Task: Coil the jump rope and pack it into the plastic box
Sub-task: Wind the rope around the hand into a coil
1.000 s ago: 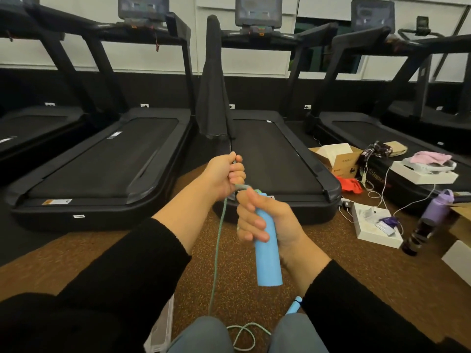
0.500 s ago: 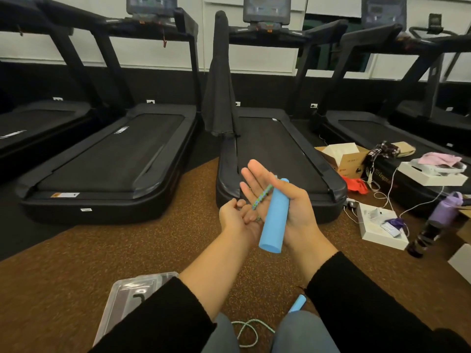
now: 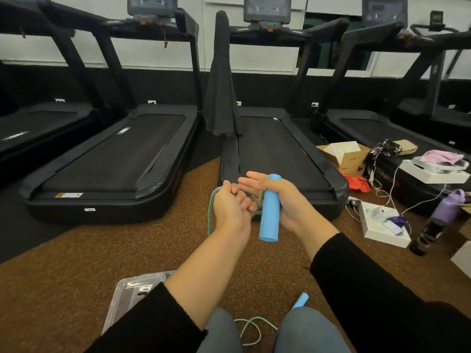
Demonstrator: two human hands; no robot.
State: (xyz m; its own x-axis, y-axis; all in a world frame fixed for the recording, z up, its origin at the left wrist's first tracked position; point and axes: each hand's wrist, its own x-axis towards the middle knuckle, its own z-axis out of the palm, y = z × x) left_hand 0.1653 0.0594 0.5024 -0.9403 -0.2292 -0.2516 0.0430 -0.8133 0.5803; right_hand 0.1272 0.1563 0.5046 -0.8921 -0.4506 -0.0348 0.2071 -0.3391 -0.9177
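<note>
Closest to me, between the knees, a slack loop of the rope (image 3: 251, 329) lies on the brown floor (image 3: 76, 263), and the second handle (image 3: 300, 300) pokes out just beside the right knee. On the near left the plastic box (image 3: 135, 291) sits on the floor, partly hidden under the left sleeve; I cannot tell from here whether its lid is on or off. Further out, both hands are raised together in front of me. The left hand (image 3: 229, 210) has its fingers curled round the rope, and a strand drops from that fist down its left side. The right hand (image 3: 277, 197) lies palm up with its fingers stretched flat, carrying the blue handle (image 3: 269, 212) nearly upright in the crook of the thumb, with rope crossing the palm beside it. I judge this to be the coiling step, and early in it, since much of the rope is loose on the floor. The next move, as I read it, calls for laying another turn across the right palm while the left hand feeds slack evenly, keeping the handle from slipping. Beyond the hands a treadmill (image 3: 280, 154) stands, with opened cartons (image 3: 341, 155) and a purple bottle (image 3: 443, 212) at far right.
</note>
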